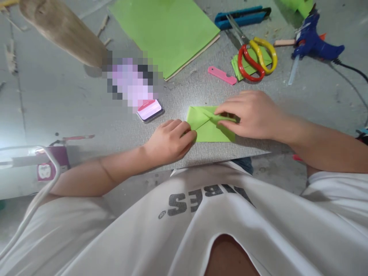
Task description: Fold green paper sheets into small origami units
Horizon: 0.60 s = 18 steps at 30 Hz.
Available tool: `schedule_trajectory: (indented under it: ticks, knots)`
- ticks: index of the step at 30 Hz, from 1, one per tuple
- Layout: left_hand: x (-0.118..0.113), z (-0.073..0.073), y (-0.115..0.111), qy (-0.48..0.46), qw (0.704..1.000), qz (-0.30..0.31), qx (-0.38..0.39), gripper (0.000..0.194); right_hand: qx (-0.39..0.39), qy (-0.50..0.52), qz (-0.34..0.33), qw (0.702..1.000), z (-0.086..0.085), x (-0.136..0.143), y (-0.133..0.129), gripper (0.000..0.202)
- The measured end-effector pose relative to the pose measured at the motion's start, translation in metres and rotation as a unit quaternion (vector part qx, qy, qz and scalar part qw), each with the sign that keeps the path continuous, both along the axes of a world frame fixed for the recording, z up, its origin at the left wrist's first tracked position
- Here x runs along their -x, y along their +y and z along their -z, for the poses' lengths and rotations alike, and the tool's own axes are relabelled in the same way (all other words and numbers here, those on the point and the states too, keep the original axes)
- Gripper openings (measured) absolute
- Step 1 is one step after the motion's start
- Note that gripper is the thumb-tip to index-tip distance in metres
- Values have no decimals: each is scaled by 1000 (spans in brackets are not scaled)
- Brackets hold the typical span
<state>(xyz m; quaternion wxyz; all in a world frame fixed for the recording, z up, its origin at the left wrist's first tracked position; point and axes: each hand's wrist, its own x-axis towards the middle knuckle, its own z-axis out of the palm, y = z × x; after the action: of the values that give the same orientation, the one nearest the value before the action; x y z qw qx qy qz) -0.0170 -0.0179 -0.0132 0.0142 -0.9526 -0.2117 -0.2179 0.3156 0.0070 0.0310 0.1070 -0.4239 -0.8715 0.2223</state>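
A green folded paper (pixel 211 132) lies near the table's front edge, with creased flaps along its upper side. My left hand (pixel 172 140) is closed on its left end, fingers curled over the edge. On the right, my right hand (pixel 250 115) pinches a raised flap of the same paper between thumb and fingers. The flap stands slightly up from the sheet, and its right end is partly hidden by my fingers.
Beyond my hands lie a phone (pixel 150 110), large green sheets (pixel 169 34), a pink cutter (pixel 222 75), scissors (pixel 251 68) over small green pieces, a blue cutter (pixel 244 18) and a glue gun (pixel 319 44). A wooden piece (pixel 66 32) is at upper left.
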Motion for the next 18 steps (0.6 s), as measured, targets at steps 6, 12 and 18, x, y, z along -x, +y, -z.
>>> schedule_trajectory:
  ticks: [6, 12, 18]
  knots:
    - [5, 0, -5, 12, 999, -46, 3, 29, 89, 72, -25, 993, -8, -7, -1, 70]
    - [6, 6, 3, -15, 999, 5, 31, 25, 90, 85, -60, 990, 5, -14, 14, 45]
    - [7, 10, 11, -14, 995, 57, 82, 20, 172, 150, -20, 973, 8, -9, 15, 28]
